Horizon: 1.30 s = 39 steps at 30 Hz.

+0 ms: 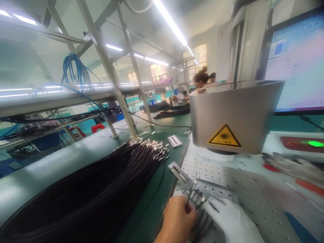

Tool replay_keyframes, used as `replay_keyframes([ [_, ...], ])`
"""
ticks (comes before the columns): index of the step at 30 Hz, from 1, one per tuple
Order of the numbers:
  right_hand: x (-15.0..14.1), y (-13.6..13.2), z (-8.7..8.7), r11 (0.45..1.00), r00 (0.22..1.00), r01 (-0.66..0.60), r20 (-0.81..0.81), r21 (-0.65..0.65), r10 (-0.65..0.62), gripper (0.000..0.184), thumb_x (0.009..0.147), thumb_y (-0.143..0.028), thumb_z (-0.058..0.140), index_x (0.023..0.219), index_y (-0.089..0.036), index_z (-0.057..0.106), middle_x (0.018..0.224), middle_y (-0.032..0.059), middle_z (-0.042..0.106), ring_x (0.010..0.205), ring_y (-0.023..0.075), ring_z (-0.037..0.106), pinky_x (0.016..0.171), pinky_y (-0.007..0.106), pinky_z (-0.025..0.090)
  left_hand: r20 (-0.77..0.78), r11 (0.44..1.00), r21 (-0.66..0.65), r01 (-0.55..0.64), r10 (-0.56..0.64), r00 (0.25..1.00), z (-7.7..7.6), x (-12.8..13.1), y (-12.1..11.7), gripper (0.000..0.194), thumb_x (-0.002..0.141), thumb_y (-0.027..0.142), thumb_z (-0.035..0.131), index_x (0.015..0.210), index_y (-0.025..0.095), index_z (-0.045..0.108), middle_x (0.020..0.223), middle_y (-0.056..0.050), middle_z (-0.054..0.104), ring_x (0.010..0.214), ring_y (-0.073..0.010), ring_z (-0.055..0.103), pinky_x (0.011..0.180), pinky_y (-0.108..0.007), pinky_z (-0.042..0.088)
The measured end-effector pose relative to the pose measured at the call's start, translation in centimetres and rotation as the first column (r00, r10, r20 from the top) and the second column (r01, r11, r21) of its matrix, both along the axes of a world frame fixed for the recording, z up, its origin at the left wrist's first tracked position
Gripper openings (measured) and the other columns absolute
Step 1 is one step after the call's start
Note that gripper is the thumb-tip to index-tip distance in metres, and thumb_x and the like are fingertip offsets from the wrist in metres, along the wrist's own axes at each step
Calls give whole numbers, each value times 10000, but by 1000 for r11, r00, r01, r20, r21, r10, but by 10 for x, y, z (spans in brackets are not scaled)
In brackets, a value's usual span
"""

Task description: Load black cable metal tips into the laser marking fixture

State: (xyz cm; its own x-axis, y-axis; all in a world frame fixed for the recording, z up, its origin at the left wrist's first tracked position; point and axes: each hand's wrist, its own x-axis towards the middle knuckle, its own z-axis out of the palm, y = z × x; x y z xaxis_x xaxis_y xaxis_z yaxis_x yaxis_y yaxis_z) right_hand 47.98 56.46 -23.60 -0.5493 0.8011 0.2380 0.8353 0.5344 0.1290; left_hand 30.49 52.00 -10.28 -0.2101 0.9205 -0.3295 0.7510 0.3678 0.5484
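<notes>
Left hand (177, 219) bare, pinching tweezers (190, 193); right hand (231, 219) gloved, steadying the jig (198, 199) on near perforated plate (253, 195). Seat each connector square in its slot; keep jig flat under the laser head (235, 114).

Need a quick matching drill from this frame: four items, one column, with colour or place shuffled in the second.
Items:
1. cable bundle
2. warning label
3. right hand
4. indicator light

Descriptions:
A. green glow, far right
B. white glove, on the perforated plate
C. black, on the green bench
D. yellow triangle on the metal housing

Pairs: 1-C, 2-D, 3-B, 4-A
</notes>
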Motion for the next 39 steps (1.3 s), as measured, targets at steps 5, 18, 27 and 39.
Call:
replay_keyframes([
  [5,2,-3,11,997,1000,-15,8,81,14,645,702,-24,580,1228,-388,661,1274,-35,631,975,269,651,713,335,571,-5,1000,-22,4,-5,1000,3,2,-2,208,712,155,589,584,201,432,628,25,485,655,-137,454,617,-286,259],
  [18,-12,-7,44,996,987,-68,148,57,59,756,603,17,632,1239,-391,651,1120,72,678,752,279,661,560,343,513,135,995,22,97,-99,986,4,-13,-7,211,660,177,619,601,204,418,621,53,442,632,-115,420,568,-256,275],
  [27,-15,-1,27,997,998,17,-56,69,-13,577,713,-58,637,1180,-395,672,1049,40,686,830,232,644,672,302,475,273,994,90,58,-81,959,6,-24,-2,154,738,248,578,614,188,510,575,56,422,590,-108,400,560,-246,278],
  [39,-22,6,10,987,965,162,-210,15,-155,259,882,-163,569,969,-333,744,779,43,675,711,214,651,645,295,519,-23,992,93,80,-78,997,3,-11,5,351,794,167,522,517,188,307,518,60,286,585,-108,282,565,-300,192],
])
